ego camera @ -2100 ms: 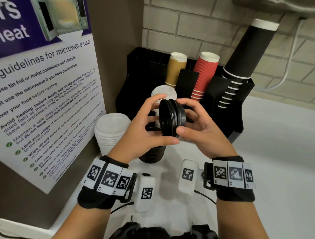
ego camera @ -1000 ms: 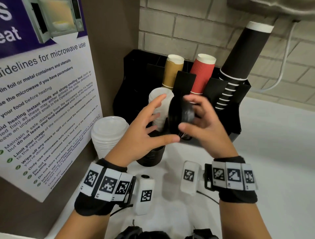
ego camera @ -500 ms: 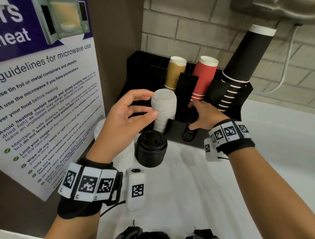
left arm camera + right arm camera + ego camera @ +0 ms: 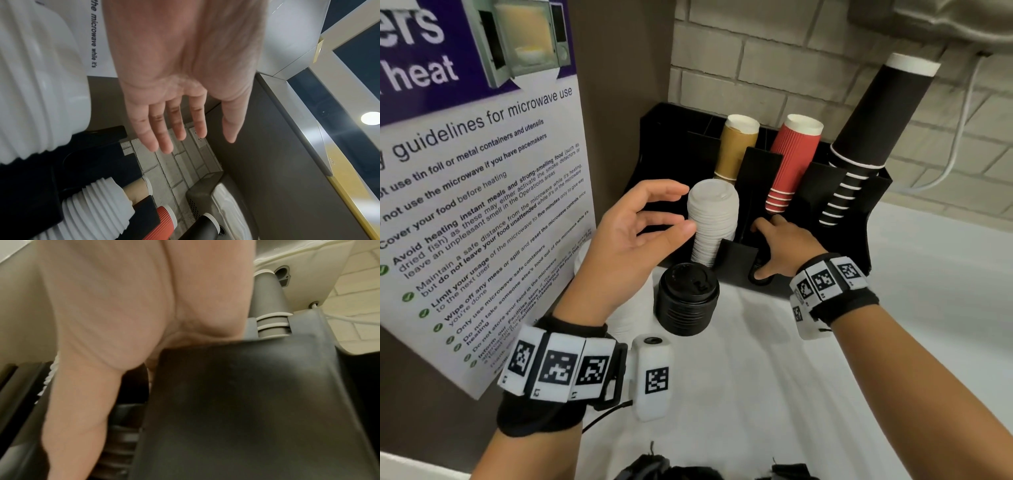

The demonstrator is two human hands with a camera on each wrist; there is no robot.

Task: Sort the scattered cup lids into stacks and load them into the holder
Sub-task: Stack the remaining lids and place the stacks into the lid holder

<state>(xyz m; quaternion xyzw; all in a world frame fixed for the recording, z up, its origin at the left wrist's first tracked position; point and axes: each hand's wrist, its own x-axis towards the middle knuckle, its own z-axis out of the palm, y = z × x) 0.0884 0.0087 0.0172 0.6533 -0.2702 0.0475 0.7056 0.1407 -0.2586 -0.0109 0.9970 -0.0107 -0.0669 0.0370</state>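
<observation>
Hanging by the counter, a poster (image 4: pixel 482 192) reads "guidelines for microwave use". The black holder (image 4: pixel 873 219) holds gold, red and black cups plus white lids (image 4: pixel 713 219). The left hand (image 4: pixel 635 236) hovers loose and empty; the right hand (image 4: pixel 784 250) reaches into a slot — grip hidden. Black lids (image 4: pixel 686 298) sit on the white counter.

The right hand (image 4: pixel 779 251) reaches into a slot of the black holder (image 4: pixel 736 257); its fingertips and whatever they hold are hidden. The left hand (image 4: pixel 633 240) covers most of the white lid stack (image 4: pixel 580 255) on the worktop.
</observation>
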